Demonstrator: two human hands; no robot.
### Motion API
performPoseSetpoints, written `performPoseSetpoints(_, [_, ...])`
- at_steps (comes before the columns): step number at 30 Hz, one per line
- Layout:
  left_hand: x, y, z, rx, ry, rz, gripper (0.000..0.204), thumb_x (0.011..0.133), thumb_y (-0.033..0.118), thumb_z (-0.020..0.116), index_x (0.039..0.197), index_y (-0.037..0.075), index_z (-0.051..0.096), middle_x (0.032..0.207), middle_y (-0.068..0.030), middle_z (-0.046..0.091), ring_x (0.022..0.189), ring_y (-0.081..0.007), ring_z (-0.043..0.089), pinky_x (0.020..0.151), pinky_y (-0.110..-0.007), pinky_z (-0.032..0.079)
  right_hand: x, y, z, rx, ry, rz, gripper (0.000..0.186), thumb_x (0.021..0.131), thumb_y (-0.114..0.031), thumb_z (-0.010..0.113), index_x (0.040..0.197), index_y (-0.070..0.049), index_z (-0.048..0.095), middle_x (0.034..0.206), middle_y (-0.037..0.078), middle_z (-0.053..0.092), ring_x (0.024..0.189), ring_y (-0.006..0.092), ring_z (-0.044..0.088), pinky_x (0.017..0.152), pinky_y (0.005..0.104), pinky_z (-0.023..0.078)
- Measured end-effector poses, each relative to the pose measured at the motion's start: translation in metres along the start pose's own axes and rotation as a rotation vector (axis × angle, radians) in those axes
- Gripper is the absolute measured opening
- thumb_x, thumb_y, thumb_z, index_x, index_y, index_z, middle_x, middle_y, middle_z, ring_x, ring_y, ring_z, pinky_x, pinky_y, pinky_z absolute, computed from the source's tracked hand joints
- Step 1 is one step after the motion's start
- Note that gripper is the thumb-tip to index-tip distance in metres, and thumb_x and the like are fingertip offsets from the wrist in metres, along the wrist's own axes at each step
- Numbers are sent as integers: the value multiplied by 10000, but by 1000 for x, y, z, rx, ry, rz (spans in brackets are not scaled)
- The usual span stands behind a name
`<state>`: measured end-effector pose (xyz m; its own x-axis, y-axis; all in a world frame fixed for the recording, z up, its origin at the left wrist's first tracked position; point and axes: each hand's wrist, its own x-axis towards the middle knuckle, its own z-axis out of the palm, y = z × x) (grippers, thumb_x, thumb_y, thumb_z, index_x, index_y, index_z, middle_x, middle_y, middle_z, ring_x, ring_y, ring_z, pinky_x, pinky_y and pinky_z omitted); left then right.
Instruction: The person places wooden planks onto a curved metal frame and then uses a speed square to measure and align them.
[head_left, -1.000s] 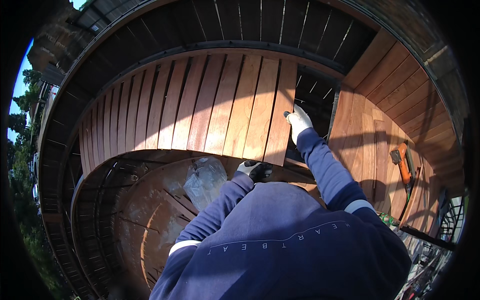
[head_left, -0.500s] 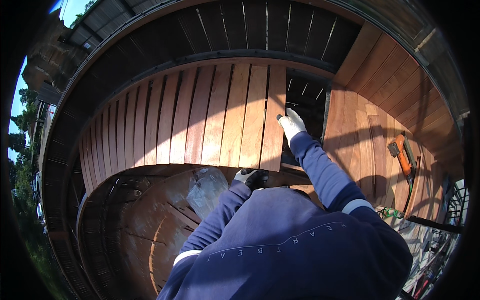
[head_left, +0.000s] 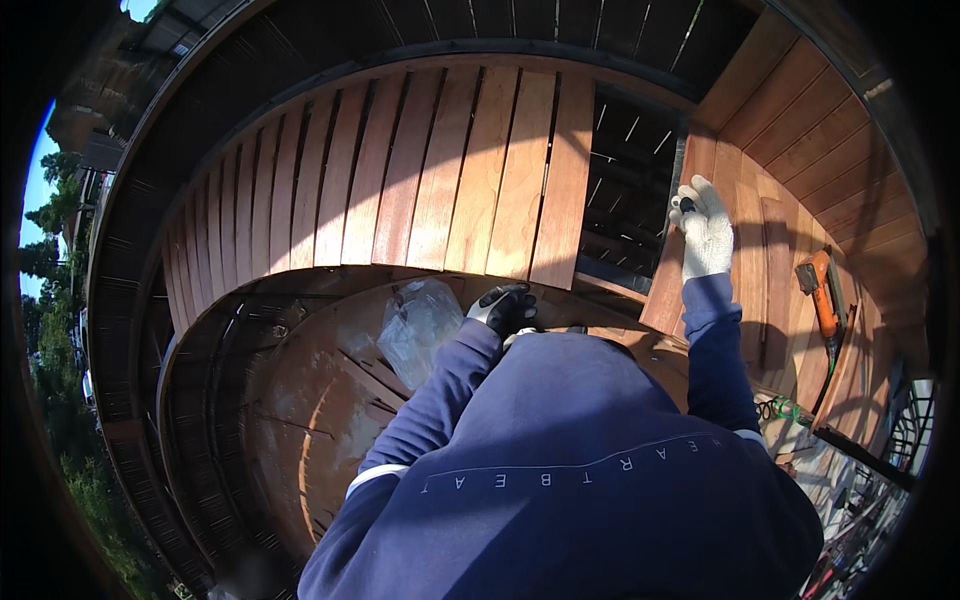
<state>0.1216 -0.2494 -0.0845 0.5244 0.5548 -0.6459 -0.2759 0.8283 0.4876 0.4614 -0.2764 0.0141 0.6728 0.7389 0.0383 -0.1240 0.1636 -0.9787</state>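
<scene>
A curved row of reddish-brown wooden slats [head_left: 440,180] spans the middle, with narrow gaps between them. To the right of the last slat [head_left: 563,180] a dark opening [head_left: 630,180] shows the frame underneath. My right hand [head_left: 706,230], in a whitish glove with dark fingertips, is over the boards [head_left: 668,285] on the opening's far right side. Its fingers are stretched out, and no object shows in them. My left hand [head_left: 505,308], in a dark-and-white glove, is just below the near ends of the slats, its fingers loosely bent and apart, holding nothing visible.
An orange-and-black power tool [head_left: 822,295] lies on the boards at right, near a loose board [head_left: 776,270]. A clear plastic bag [head_left: 418,330] rests on the brown surface [head_left: 290,400] below the slats. Board panelling [head_left: 815,120] rises at upper right.
My right hand has left the edge of the last slat and moved right, across the opening. My left hand has dropped slightly away from the slat ends. The view has shifted.
</scene>
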Motion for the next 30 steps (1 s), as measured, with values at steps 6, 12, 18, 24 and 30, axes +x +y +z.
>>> performPoseSetpoints(6, [34,-39,-41,-168,-78,-77,341,887,190,616,1165,-4,575,1041,-174,645,913,-294,648,793,-405,542,-13,-30,-52,-39,-23,-29,471,887,-56,451,1356,-26,422,1266,148,503,1104,236,536,963,353,452])
performPoseSetpoints(12, [6,-51,-39,439,88,86,241,881,207,562,1040,44,641,902,-115,679,825,-241,654,677,-359,530,-1,-9,-82,-36,-152,-90,511,876,-89,505,1372,-22,403,1321,187,460,1162,296,505,990,398,438])
performPoseSetpoints(18, [-19,-87,-101,1303,384,104,218,805,267,580,950,135,676,872,-110,683,805,-279,650,688,-386,510,13,-15,-50,-137,-203,-75,469,892,-83,498,1353,-31,435,1290,150,508,1120,248,546,958,379,450])
performPoseSetpoints(24, [-47,-206,-228,775,738,-300,282,886,312,529,897,79,686,810,-91,691,705,-221,663,624,-356,510,18,-27,-62,-37,-264,-133,497,847,-7,458,1344,-21,445,1326,158,475,1149,275,514,982,388,434])
performPoseSetpoints(30, [-63,-246,-260,1225,761,-322,246,842,279,556,959,90,662,823,-91,690,763,-224,668,668,-343,517,8,-34,-93,-42,-99,-21,497,849,27,411,1340,-33,459,1302,150,494,1111,256,539,922,341,464])
